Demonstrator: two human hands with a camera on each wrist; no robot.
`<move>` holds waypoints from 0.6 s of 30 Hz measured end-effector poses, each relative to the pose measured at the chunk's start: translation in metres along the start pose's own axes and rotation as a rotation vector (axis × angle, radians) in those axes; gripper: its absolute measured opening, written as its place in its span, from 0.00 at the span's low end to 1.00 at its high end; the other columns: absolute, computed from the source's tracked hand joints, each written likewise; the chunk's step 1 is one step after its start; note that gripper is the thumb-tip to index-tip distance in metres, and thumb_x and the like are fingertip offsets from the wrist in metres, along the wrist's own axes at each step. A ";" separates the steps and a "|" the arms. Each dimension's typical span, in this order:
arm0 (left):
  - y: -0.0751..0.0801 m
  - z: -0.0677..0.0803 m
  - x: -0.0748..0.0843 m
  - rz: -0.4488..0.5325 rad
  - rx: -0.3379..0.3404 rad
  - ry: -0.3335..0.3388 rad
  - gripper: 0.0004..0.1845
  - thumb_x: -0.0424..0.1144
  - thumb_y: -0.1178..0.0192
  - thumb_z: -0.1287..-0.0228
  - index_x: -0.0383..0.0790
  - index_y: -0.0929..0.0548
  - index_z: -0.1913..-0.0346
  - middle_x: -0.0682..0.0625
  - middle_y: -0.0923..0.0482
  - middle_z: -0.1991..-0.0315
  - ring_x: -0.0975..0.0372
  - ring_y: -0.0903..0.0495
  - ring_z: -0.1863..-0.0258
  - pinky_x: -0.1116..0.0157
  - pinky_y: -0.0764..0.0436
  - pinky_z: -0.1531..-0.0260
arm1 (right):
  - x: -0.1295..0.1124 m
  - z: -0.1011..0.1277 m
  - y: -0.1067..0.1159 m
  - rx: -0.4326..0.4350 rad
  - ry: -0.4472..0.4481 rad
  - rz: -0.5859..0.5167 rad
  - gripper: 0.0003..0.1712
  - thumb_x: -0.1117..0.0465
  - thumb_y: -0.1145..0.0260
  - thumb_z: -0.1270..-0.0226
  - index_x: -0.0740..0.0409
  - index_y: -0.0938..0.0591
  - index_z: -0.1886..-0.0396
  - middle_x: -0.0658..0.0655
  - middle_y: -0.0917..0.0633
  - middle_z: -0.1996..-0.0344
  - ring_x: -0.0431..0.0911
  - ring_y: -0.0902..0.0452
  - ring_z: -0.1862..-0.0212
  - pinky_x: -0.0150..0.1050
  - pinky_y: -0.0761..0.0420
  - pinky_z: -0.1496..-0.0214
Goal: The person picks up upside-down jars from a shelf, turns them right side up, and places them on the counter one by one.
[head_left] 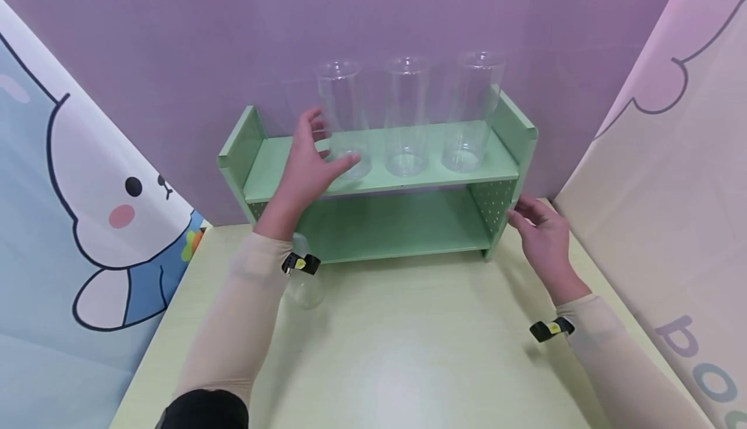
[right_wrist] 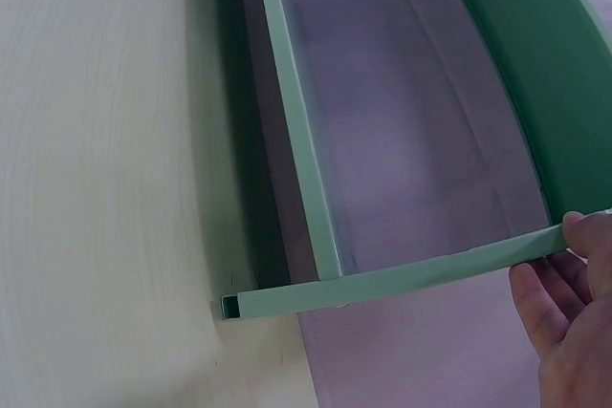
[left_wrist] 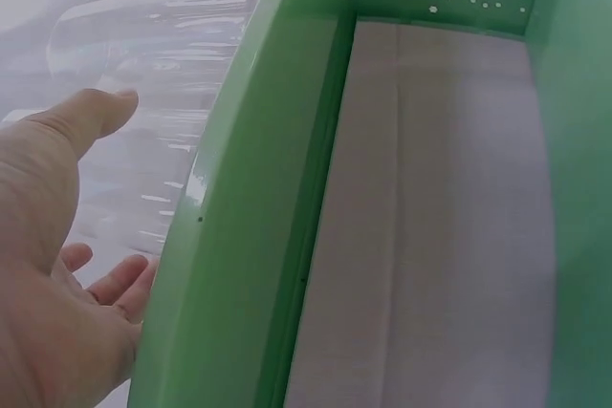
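Observation:
Three clear plastic cups stand in a row on the upper board of a green two-tier shelf (head_left: 403,234): a left cup (head_left: 344,102), a middle cup (head_left: 407,108) and a right cup (head_left: 471,108). My left hand (head_left: 312,166) is at the left cup, thumb across its lower front and fingers spread along its left side. In the left wrist view, a gap shows between that thumb and the fingers beside the clear plastic. With thumb and fingers, my right hand (head_left: 543,234) pinches the front edge of the shelf's right side panel (right_wrist: 430,269).
Another clear container (head_left: 305,289) stands on the pale tabletop (head_left: 397,345), partly hidden behind my left wrist. A purple backdrop (head_left: 373,8) rises behind the shelf. Printed cloth panels flank the table, a rabbit-like cartoon (head_left: 117,202) on the left one.

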State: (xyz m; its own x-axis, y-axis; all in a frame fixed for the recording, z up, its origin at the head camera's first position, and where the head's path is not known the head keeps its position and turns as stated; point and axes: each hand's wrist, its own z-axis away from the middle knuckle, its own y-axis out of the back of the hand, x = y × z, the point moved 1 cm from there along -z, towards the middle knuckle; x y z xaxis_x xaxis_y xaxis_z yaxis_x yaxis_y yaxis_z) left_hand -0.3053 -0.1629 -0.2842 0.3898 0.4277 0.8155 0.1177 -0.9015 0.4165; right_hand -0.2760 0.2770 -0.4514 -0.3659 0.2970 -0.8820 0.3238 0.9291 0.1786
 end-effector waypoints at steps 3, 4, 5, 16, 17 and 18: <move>-0.002 -0.001 0.001 0.001 0.000 0.008 0.58 0.45 0.18 0.35 0.55 0.47 0.12 0.47 0.36 0.21 0.56 0.30 0.24 0.57 0.20 0.28 | 0.002 -0.001 0.000 -0.002 0.002 -0.004 0.20 0.68 0.26 0.23 0.70 0.13 0.35 0.66 0.09 0.45 0.30 0.13 0.50 0.26 0.13 0.48; -0.003 -0.001 0.001 0.000 0.000 0.008 0.57 0.45 0.18 0.35 0.55 0.46 0.12 0.47 0.36 0.22 0.56 0.29 0.25 0.57 0.20 0.29 | 0.002 -0.001 0.000 -0.002 0.002 -0.006 0.20 0.69 0.26 0.23 0.70 0.14 0.35 0.67 0.09 0.45 0.30 0.13 0.50 0.26 0.13 0.48; -0.003 -0.001 0.001 0.000 0.000 0.005 0.57 0.44 0.18 0.34 0.56 0.46 0.12 0.47 0.35 0.22 0.55 0.28 0.25 0.57 0.20 0.29 | 0.002 -0.001 0.000 -0.002 0.002 -0.006 0.20 0.69 0.26 0.23 0.70 0.14 0.35 0.67 0.09 0.45 0.30 0.13 0.50 0.26 0.13 0.48; -0.004 0.000 0.001 -0.015 0.009 -0.010 0.54 0.44 0.19 0.34 0.56 0.44 0.13 0.49 0.29 0.28 0.56 0.24 0.29 0.56 0.18 0.31 | -0.003 0.001 0.000 -0.002 0.033 0.029 0.19 0.68 0.25 0.24 0.70 0.13 0.37 0.65 0.08 0.47 0.28 0.13 0.51 0.24 0.14 0.49; -0.004 0.000 0.001 -0.010 0.011 -0.014 0.54 0.44 0.19 0.34 0.56 0.43 0.13 0.49 0.28 0.29 0.57 0.24 0.29 0.56 0.18 0.31 | -0.002 0.001 0.000 -0.002 0.032 0.031 0.19 0.68 0.25 0.23 0.70 0.13 0.37 0.65 0.08 0.47 0.28 0.13 0.51 0.24 0.14 0.49; -0.005 0.001 0.001 -0.004 0.013 -0.019 0.54 0.44 0.19 0.34 0.56 0.43 0.14 0.49 0.28 0.29 0.57 0.23 0.30 0.56 0.18 0.31 | -0.002 0.000 0.000 -0.002 0.031 0.034 0.20 0.67 0.25 0.23 0.70 0.13 0.37 0.64 0.08 0.47 0.28 0.14 0.51 0.24 0.14 0.50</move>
State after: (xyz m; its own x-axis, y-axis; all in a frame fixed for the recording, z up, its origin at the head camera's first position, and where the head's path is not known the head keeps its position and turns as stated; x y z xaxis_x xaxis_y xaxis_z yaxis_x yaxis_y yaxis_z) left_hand -0.3045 -0.1583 -0.2856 0.4064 0.4297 0.8063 0.1312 -0.9008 0.4140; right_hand -0.2751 0.2761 -0.4502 -0.3813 0.3350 -0.8616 0.3346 0.9188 0.2092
